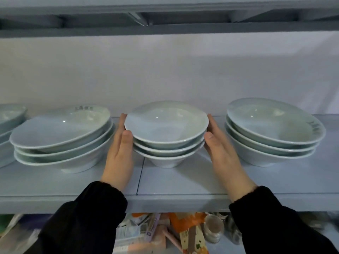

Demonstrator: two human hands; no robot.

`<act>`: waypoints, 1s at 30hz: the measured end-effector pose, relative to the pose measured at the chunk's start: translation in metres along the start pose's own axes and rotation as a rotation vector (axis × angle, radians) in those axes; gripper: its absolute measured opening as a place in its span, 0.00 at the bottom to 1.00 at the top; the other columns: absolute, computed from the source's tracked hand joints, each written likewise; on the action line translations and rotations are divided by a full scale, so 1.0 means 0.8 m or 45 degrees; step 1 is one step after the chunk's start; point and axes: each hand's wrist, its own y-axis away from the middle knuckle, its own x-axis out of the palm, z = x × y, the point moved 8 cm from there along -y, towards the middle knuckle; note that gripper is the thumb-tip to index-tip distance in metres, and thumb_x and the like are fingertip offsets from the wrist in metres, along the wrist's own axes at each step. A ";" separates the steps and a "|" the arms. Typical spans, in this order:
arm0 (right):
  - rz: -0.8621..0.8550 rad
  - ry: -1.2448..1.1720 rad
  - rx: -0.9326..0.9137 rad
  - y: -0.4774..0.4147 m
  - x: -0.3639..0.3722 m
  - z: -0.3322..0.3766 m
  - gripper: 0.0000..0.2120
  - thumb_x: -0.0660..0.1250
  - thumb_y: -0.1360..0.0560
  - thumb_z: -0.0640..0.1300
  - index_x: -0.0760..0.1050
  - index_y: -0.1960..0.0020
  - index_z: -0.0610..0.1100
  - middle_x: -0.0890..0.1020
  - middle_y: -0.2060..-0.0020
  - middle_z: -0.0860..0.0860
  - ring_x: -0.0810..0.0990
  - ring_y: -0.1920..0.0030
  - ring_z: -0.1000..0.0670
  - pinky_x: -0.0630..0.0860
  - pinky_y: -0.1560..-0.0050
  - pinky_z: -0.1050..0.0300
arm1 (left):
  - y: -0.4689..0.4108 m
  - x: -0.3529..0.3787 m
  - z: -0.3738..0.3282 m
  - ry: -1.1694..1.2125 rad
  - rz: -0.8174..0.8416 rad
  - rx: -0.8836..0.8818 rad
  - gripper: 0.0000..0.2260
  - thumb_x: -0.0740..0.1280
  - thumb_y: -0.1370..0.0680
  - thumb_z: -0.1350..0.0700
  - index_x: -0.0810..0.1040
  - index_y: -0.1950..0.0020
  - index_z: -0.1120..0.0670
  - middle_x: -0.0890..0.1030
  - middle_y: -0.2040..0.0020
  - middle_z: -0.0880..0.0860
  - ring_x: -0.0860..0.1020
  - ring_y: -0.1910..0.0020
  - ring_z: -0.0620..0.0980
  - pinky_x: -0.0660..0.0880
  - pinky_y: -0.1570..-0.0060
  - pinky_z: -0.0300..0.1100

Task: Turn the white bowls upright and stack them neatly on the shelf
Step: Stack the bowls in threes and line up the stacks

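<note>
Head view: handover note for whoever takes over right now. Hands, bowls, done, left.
Hands: left hand flat against the left side of the middle stack, right hand flat against its right.
Bowls: left stack and right stack flank it, three upright bowls each, on the shelf; another stack cut off far left.
Done: all visible bowls upright, stacked.
Left: probably square the middle stack, let go.

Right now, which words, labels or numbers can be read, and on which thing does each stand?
Left stack's top white ceramic bowl: dark print on the inner rim, too blurred to read.
Right stack's top white ceramic bowl: dark print on the rim, too blurred.
Colourful packets below the grey shelf: labels too blurred.
No text is readable.
</note>
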 end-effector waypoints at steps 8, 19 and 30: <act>-0.029 0.070 -0.034 -0.001 -0.004 -0.002 0.30 0.62 0.17 0.45 0.55 0.19 0.55 0.63 0.24 0.65 0.62 0.27 0.68 0.61 0.27 0.62 | -0.010 0.010 0.010 -0.003 0.074 -0.051 0.29 0.52 0.20 0.37 0.54 0.20 0.43 0.62 0.24 0.36 0.61 0.29 0.29 0.58 0.29 0.32; -0.032 0.094 -0.063 -0.003 -0.003 0.000 0.35 0.63 0.22 0.52 0.54 0.19 0.50 0.64 0.22 0.59 0.62 0.25 0.62 0.61 0.24 0.54 | -0.002 0.026 -0.006 0.032 0.300 0.046 0.34 0.66 0.23 0.42 0.55 0.21 0.46 0.70 0.27 0.43 0.68 0.28 0.43 0.64 0.29 0.48; -0.055 0.075 -0.034 -0.003 -0.006 -0.007 0.30 0.62 0.17 0.47 0.54 0.19 0.56 0.66 0.26 0.66 0.65 0.32 0.72 0.64 0.33 0.68 | -0.002 0.032 -0.006 -0.082 0.266 0.110 0.29 0.61 0.20 0.43 0.57 0.21 0.47 0.69 0.27 0.40 0.66 0.27 0.39 0.65 0.31 0.35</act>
